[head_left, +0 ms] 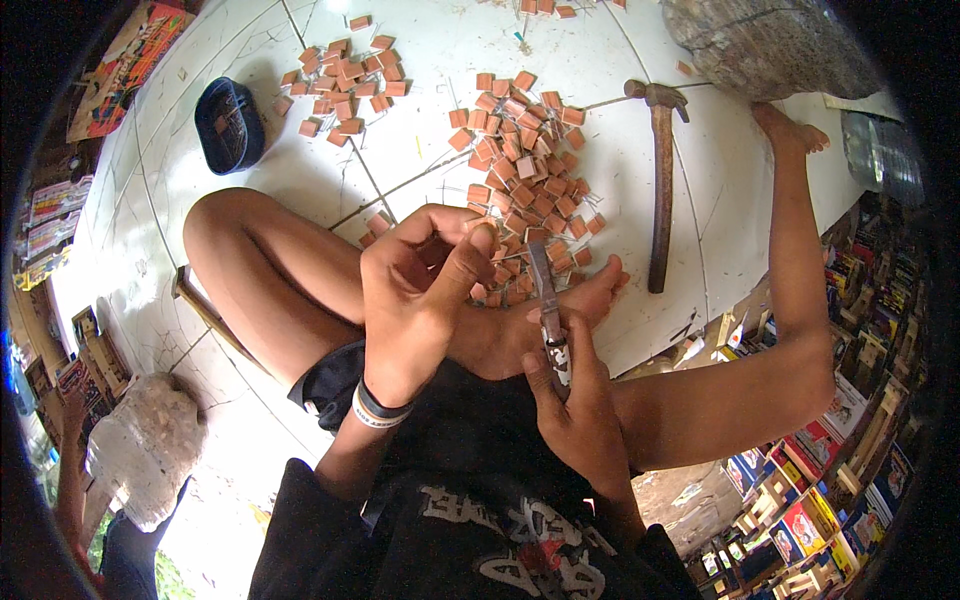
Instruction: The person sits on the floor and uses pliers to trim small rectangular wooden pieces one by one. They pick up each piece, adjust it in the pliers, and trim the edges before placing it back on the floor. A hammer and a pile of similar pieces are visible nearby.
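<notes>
My left hand (415,300) is raised over my folded leg, thumb and fingertips pinched on a small reddish-brown wooden block (480,223). Most of that block is hidden by the fingers. In my right hand (582,405) I grip metal pliers (546,292) by the handle, their jaws pointing away from me and lying just right of the left fingertips. Beyond both hands spreads a heap of similar wooden blocks (526,168), several with thin metal pins or wires sticking out.
A claw hammer (661,185) lies right of the heap. Farther left are a smaller block pile (350,80) and a dark oval tub (215,150). Large stone-like lumps (775,45) (145,450) rest at far right and near left. Stacked printed boxes (810,525) line the right.
</notes>
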Available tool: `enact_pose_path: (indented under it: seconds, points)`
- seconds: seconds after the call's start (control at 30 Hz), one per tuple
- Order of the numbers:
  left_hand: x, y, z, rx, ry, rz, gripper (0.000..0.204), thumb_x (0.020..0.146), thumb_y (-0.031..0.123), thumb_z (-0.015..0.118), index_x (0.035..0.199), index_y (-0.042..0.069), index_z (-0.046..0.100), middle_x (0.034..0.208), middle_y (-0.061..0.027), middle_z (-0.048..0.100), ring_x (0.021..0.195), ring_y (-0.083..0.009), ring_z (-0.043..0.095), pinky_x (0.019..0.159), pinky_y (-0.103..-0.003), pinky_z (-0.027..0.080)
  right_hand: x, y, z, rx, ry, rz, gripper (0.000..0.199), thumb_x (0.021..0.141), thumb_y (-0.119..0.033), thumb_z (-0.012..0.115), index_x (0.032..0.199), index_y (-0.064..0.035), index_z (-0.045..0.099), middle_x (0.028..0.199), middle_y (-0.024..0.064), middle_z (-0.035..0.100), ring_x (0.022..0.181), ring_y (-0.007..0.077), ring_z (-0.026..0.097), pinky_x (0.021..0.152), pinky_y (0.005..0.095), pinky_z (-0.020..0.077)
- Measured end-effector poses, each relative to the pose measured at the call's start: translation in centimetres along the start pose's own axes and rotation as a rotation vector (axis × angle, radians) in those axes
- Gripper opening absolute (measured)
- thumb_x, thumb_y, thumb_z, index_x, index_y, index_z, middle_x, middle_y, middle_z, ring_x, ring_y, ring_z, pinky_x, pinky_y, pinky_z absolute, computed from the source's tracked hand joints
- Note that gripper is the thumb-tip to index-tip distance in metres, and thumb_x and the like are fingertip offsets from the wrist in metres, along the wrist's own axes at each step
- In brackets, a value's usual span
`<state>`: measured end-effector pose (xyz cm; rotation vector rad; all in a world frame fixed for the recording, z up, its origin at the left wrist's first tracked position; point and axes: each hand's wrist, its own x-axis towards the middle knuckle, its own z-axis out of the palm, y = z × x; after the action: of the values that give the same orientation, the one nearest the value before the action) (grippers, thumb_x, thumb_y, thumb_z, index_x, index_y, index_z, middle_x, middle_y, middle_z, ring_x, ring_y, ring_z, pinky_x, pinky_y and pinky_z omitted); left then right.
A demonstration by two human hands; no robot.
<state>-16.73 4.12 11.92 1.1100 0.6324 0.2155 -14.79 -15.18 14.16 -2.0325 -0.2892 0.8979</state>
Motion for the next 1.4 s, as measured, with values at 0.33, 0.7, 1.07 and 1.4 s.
enact_pose_path:
  seconds: [0.33, 0.7, 1.07, 1.4]
  points:
    - [0.2, -0.8, 0.7, -0.141, -0.151, -0.253, 0.033, 0.096, 0.021, 0.077, 0.121, 0.001, 0.069, 0.105, -0.0024, 0.073, 0.086, -0.0067, 0.064, 0.077, -0.023, 0.053, -0.4, 0.6, 0.3, 0.197, -0.078, -0.023, 0.046, 0.105, -0.027, 0.062, 0.139, -0.0002, 0.046, 0.102, 0.0177, 0.063, 0.086, 0.0342, 0.064, 0.078, 0.0425, 0.0523]
    - [-0.1, 0.1, 0.3, -0.196, -0.180, -0.293, 0.029, 0.099, 0.023, 0.073, 0.120, 0.003, 0.067, 0.104, -0.0024, 0.071, 0.082, -0.0092, 0.063, 0.078, -0.025, 0.052, -1.0, 0.2, -0.2, 1.081, -0.515, 0.183, 0.051, 0.106, -0.027, 0.063, 0.145, -0.0059, 0.039, 0.092, 0.0041, 0.056, 0.077, 0.0131, 0.054, 0.069, 0.0292, 0.0464]
    - [0.5, -0.9, -0.8, -0.031, -0.140, -0.042, 0.013, 0.100, 0.009, 0.069, 0.110, 0.001, 0.068, 0.103, -0.0072, 0.071, 0.095, -0.0179, 0.071, 0.086, -0.033, 0.058, -0.8, 0.6, -1.2, 0.462, -0.234, 0.298, 0.053, 0.105, -0.021, 0.062, 0.152, -0.0029, 0.044, 0.114, 0.0076, 0.065, 0.106, 0.0150, 0.061, 0.096, 0.0294, 0.0476]
    - [-0.1, -1.4, -0.1, -0.068, -0.182, 0.039, 0.015, 0.094, -0.003, 0.074, 0.108, -0.004, 0.072, 0.102, -0.0058, 0.075, 0.096, -0.0108, 0.069, 0.090, -0.027, 0.056, -0.7, -1.5, -2.0, 0.752, -0.340, 0.258, 0.049, 0.106, -0.012, 0.059, 0.151, -0.0022, 0.042, 0.107, 0.0075, 0.065, 0.100, 0.0164, 0.064, 0.094, 0.0316, 0.0512]
